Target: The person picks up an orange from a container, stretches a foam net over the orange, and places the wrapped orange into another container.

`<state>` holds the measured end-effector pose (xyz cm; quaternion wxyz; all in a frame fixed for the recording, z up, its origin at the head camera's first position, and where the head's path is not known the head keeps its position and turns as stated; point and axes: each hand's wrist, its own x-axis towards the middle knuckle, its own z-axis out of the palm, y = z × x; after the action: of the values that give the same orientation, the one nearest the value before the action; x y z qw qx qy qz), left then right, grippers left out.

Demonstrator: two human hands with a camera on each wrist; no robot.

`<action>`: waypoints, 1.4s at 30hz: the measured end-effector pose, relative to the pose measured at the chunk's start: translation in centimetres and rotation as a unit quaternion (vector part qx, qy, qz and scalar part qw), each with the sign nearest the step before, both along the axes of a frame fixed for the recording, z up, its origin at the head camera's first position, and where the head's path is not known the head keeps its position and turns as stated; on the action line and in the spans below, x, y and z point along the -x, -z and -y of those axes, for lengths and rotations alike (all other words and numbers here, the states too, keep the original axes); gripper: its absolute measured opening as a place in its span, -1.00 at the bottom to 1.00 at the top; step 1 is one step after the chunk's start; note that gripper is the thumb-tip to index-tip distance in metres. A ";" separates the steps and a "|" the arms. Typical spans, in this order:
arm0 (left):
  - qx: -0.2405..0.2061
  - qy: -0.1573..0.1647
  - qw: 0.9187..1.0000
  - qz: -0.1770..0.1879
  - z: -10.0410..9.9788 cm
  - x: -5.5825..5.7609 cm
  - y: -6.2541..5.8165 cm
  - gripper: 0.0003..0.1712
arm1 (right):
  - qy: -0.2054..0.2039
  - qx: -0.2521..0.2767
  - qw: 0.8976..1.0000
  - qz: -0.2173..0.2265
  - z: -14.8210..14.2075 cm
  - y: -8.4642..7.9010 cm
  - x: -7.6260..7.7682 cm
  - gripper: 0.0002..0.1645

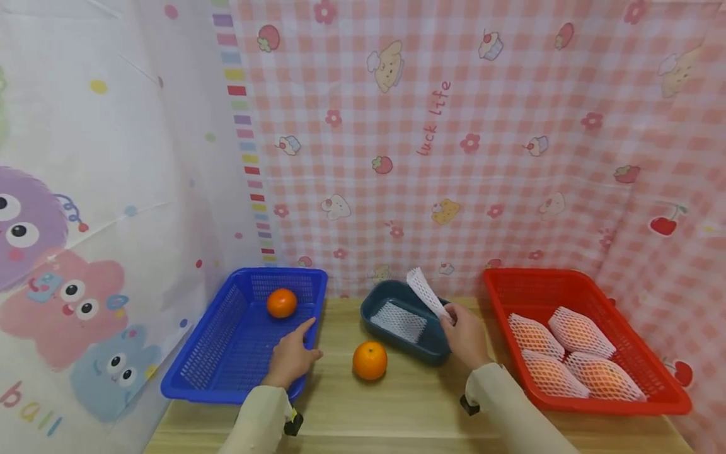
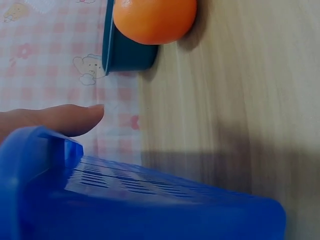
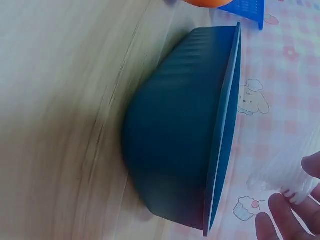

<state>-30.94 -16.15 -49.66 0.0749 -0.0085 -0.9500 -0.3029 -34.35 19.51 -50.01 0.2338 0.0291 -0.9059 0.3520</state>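
My right hand (image 1: pixel 466 334) pinches a white foam fruit net (image 1: pixel 426 292) by its lower end, above the right side of a dark teal tray (image 1: pixel 405 345). Another flat foam net (image 1: pixel 399 321) lies inside that tray. Over the right rim of a blue basket (image 1: pixel 195 366), my left hand (image 1: pixel 292 356) hovers with thumb and index finger extended, holding nothing. An orange (image 1: pixel 282 303) sits at the back of this basket. On the table between the left hand and the tray rests a second orange (image 1: pixel 370 360), bare, also in the left wrist view.
A red basket (image 1: pixel 635 328) at the right holds several net-wrapped oranges (image 1: pixel 580 331). Behind everything hangs a pink checked cloth (image 1: pixel 363 189), with a white printed cloth (image 1: pixel 142 157) along the left. The wooden table (image 1: pixel 340 413) runs between the two baskets.
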 end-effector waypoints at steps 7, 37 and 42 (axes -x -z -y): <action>0.010 -0.016 1.000 -0.024 -0.9 -0.5 -0.9 -0.19 | -0.046 0.045 0.997 -0.038 0.0 1.0 -2.2 -0.80; -0.248 0.147 0.956 -0.057 -10.3 -2.9 -3.2 -0.80 | -0.202 0.037 0.975 -0.082 4.0 4.8 -7.1 -0.44; -0.127 0.127 0.972 -0.152 -10.9 -2.8 -2.4 -0.78 | -0.243 0.069 0.967 -0.043 4.2 3.9 -7.0 -0.32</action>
<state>-28.18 -5.28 -47.26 0.1799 -0.1655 -0.8724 -0.4233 -27.31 15.30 -53.89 0.1811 0.2471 -0.8341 0.4587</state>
